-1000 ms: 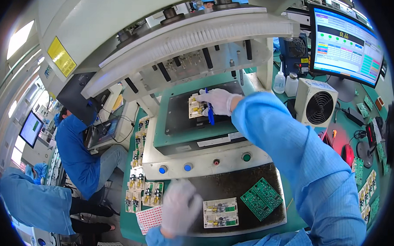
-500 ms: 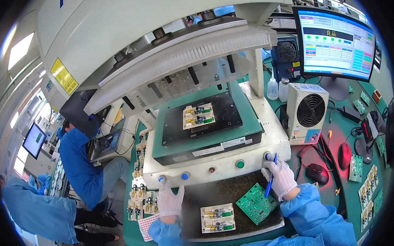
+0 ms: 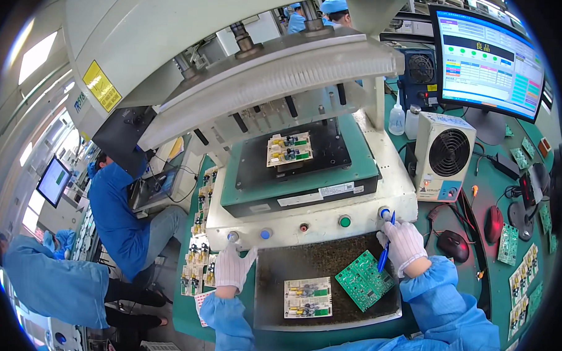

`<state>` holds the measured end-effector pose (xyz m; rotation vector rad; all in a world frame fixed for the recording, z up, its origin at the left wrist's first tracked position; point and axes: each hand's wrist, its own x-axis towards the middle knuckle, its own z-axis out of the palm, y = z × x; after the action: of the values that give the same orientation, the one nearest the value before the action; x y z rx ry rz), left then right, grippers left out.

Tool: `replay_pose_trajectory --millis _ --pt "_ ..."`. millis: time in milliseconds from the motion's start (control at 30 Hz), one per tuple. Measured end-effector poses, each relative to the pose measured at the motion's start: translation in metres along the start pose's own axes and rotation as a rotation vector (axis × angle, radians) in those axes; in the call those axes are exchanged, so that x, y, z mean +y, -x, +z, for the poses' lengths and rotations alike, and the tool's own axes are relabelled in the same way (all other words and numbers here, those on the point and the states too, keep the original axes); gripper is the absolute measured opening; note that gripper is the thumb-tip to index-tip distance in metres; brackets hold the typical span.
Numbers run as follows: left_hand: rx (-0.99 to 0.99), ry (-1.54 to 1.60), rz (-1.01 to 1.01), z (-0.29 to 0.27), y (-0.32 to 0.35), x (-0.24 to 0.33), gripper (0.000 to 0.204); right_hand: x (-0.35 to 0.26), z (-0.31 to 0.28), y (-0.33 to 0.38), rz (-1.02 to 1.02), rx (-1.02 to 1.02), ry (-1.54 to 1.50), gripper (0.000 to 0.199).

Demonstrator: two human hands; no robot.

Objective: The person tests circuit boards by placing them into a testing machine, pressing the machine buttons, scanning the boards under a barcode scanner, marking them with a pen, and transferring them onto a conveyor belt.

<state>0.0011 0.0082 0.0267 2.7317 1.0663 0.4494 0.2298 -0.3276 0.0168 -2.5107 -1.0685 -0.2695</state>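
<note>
My left hand (image 3: 233,270), in a white glove, is open with the thumb spread. Its fingertips are at a blue button (image 3: 232,236) on the left of the white press base. My right hand (image 3: 405,246), also gloved, is closed round a blue pen (image 3: 384,256) pointing downward. Its fingers reach up to another blue button (image 3: 385,214) at the base's right. A cream circuit board (image 3: 289,148) with components lies on the black fixture (image 3: 331,154) under the raised clear press plate (image 3: 264,113). Before me, a second cream board (image 3: 307,298) and a green circuit board (image 3: 365,280) lie on a dark mat (image 3: 268,283).
A green button (image 3: 345,221) and a red one (image 3: 303,227) sit between my hands. Stacked boards (image 3: 196,253) line the left side. To the right are a fan unit (image 3: 445,156), monitor (image 3: 488,65), mice (image 3: 453,245) and more boards (image 3: 522,283). Co-workers in blue (image 3: 122,213) are at left.
The press plate has come down somewhat toward the fixture, with more of its rods showing. My hands stay at the two buttons; the whole view has shifted slightly.
</note>
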Motion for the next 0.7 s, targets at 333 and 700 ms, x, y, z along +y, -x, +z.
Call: replay_pose_trajectory --millis 333,700 --pt "-0.022 0.025 0.021 0.002 -0.001 -0.008 0.049 0.007 -0.01 -0.001 -0.093 -0.038 0.04 0.019" --pt "-0.051 0.019 0.017 0.0 0.0 0.0 0.052 0.01 -0.014 0.002 -0.058 -0.074 0.131 0.024"
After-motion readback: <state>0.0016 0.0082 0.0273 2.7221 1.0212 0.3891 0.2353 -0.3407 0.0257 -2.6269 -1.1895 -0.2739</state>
